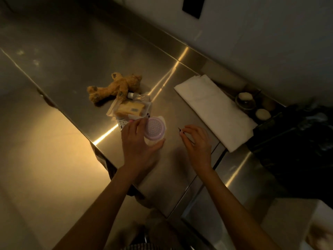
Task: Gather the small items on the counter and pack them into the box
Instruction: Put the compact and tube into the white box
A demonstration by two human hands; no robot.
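Observation:
My left hand [138,143] grips a round pink item [154,129] with a dotted face, held just above the steel counter [72,56]. My right hand [197,141] hovers to its right with fingers loosely bent, and a thin dark tip shows at its fingertips. Behind the pink item lies a pile of small things: a yellow packet [130,109] in clear wrap, a small white-capped tube [132,95] and a patterned wrapper. A brown teddy bear [113,88] lies beyond them. No box is in view.
A folded white cloth [214,109] lies at the right of the counter. Past it stand a small dish with soap [245,100] and another pale round soap [263,114]. A black bag [297,141] fills the far right. The counter's front edge runs diagonally at left.

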